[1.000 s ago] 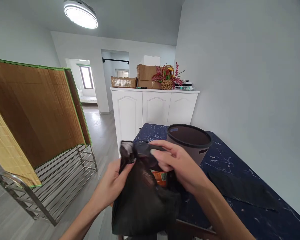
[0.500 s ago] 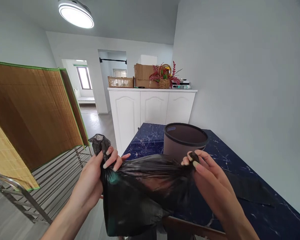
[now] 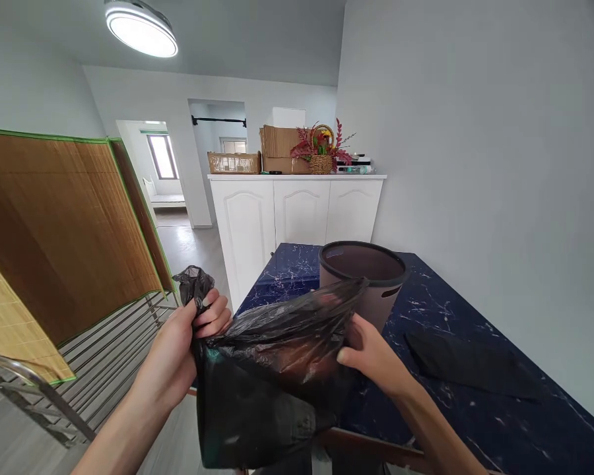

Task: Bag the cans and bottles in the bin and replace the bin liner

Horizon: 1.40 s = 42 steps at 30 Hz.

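A thin black garbage bag [image 3: 257, 396] hangs in front of me above the near edge of the table. My left hand [image 3: 198, 330] is closed round one gathered end, and a crumpled tuft sticks up above the fist. The bag's upper edge stretches across to a peak on the right. There my right hand [image 3: 361, 353] grips the side of the bag, thumb in front. Its fingers lie behind or inside the film, where a skin tone shows through. Just beyond stands a brownish-grey trash can [image 3: 376, 307] with a black rim.
The trash can is on a dark blue marbled table [image 3: 445, 303], beside a folded black sheet [image 3: 465, 363]. At left, bamboo mats [image 3: 64, 237] hang over a metal rack [image 3: 113, 356]. Behind is a white cabinet [image 3: 297, 204] bearing cardboard boxes [image 3: 280, 148] and a flower basket [image 3: 321, 161].
My right hand has let go of the twisted right corner and moved left and down along the bag. That side now spreads out to a loose peak. My left hand keeps its hold.
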Tool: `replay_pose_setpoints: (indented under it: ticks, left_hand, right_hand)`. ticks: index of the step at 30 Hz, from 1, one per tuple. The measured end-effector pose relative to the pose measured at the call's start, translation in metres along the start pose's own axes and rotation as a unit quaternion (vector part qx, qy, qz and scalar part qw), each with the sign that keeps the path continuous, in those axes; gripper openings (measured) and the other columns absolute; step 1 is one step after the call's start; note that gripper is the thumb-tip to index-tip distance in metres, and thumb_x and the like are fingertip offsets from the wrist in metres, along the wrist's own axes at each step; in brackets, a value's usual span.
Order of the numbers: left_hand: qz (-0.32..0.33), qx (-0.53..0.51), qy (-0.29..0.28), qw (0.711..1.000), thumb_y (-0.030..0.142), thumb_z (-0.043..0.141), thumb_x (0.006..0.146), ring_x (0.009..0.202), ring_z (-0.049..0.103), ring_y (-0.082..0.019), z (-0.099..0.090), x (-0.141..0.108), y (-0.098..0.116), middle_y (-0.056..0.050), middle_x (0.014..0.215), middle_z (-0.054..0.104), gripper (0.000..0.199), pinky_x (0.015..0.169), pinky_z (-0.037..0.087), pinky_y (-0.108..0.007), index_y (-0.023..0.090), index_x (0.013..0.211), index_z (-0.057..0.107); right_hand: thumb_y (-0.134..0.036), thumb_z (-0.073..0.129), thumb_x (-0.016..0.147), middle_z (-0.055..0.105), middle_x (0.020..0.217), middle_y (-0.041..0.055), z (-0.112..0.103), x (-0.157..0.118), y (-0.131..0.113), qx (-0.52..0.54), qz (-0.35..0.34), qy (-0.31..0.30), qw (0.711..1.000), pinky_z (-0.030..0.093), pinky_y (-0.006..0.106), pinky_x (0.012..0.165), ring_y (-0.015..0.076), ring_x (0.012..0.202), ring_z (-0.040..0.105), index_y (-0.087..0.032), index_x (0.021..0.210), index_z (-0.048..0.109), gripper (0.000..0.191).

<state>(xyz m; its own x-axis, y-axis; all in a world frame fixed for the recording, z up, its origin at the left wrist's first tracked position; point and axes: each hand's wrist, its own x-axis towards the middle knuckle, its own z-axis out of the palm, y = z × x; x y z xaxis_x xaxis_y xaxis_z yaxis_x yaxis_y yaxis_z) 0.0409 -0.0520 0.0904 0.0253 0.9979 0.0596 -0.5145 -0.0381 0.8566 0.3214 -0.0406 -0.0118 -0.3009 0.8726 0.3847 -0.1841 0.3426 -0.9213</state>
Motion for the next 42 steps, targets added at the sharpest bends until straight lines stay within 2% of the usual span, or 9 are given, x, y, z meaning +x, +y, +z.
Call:
replay_pose_setpoints:
  ticks: [3,8,10,13,17,24,28,36,42]
  left_hand:
    - [-0.012,0.016,-0.006,1.0,0.021,0.067,0.095,0.049,0.021,-0.005,-0.002,0.002,-0.001,0.01,0.065,0.026,0.029,0.043,0.036,-0.014,0.018,0.072,0.048]
    - [-0.022,0.038,-0.021,0.999,0.023,0.073,0.09,0.051,0.021,-0.006,-0.006,0.004,-0.002,0.01,0.065,0.026,0.031,0.045,0.035,-0.014,0.018,0.073,0.048]
    - [-0.016,0.038,-0.031,0.999,0.022,0.074,0.089,0.052,0.019,-0.006,-0.005,0.004,-0.003,0.01,0.064,0.025,0.032,0.048,0.037,-0.014,0.019,0.072,0.047]
    - [-0.007,0.046,-0.037,0.998,0.027,0.076,0.089,0.052,0.015,-0.007,-0.003,0.002,-0.006,0.011,0.064,0.022,0.035,0.051,0.039,-0.017,0.02,0.072,0.046]
    - [0.041,0.126,-0.031,0.991,0.043,0.071,0.094,0.053,0.024,-0.009,-0.002,0.0,-0.013,0.009,0.064,0.027,0.037,0.054,0.041,-0.02,0.02,0.072,0.051]
    - [0.119,0.382,-0.028,0.916,0.048,0.086,0.075,0.1,0.069,-0.029,0.004,-0.007,-0.017,-0.006,0.103,0.073,0.047,0.087,0.057,-0.037,0.022,0.111,0.07]
    - [0.173,0.465,0.0,0.868,0.052,0.084,0.08,0.076,0.063,-0.023,0.006,-0.005,-0.018,0.001,0.078,0.062,0.038,0.073,0.054,-0.033,0.023,0.096,0.067]
    - [0.226,0.463,-0.002,0.857,0.051,0.07,0.093,0.076,0.059,-0.022,0.001,0.0,-0.016,-0.001,0.076,0.063,0.035,0.07,0.049,-0.03,0.022,0.076,0.061]
    - [0.229,0.491,-0.007,0.841,0.048,0.062,0.101,0.07,0.055,-0.022,-0.003,-0.008,-0.019,0.0,0.072,0.06,0.036,0.066,0.044,-0.03,0.024,0.074,0.058]
  right_hand:
    - [-0.072,0.089,0.072,0.063,0.153,0.012,0.018,0.042,-0.015,0.025,-0.02,-0.076,0.997,0.042,0.054,0.124,0.0355,0.148,0.053,-0.026,0.15,0.062,0.094]
    - [-0.073,0.061,0.098,0.076,0.126,0.0075,0.049,0.067,-0.035,0.161,-0.033,-0.05,0.985,0.048,0.044,0.117,0.0268,0.141,0.059,-0.028,0.093,0.072,0.046]
    - [-0.073,0.061,0.098,0.074,0.082,0.0017,0.055,0.068,-0.038,0.224,-0.039,-0.02,0.974,0.059,0.042,0.098,0.0239,0.099,0.076,-0.029,0.077,0.056,0.049]
    - [-0.076,0.061,0.096,0.033,0.047,-0.0126,0.057,0.068,-0.043,0.234,-0.011,-0.012,0.972,0.049,0.027,0.05,0.0106,0.037,0.037,-0.028,0.075,0.041,0.057]
    - [-0.077,0.067,0.091,0.029,0.057,-0.0118,0.064,0.074,-0.047,0.174,0.056,-0.018,0.983,0.011,0.022,0.04,0.0082,0.046,0.015,-0.026,0.076,0.041,0.059]
    - [-0.03,0.058,0.099,0.056,0.068,-0.0016,0.089,0.078,-0.045,-0.205,0.017,-0.07,0.976,0.037,0.029,0.064,0.0158,0.065,0.048,-0.023,0.074,0.052,0.027]
    - [-0.016,0.051,0.095,0.062,0.077,0.0013,0.09,0.072,-0.056,-0.322,-0.036,-0.151,0.934,0.039,0.033,0.071,0.0191,0.071,0.053,-0.023,0.076,0.055,0.021]
    - [-0.06,0.052,0.107,0.055,0.083,-0.0021,0.061,0.07,-0.045,-0.027,0.018,-0.238,0.971,0.042,0.031,0.075,0.0147,0.075,0.047,-0.023,0.092,0.055,0.04]
    - [-0.055,0.078,0.089,0.03,0.069,-0.0103,0.079,0.075,-0.034,0.191,0.112,-0.006,0.975,0.026,0.024,0.051,0.0103,0.059,0.021,-0.022,0.092,0.057,0.039]
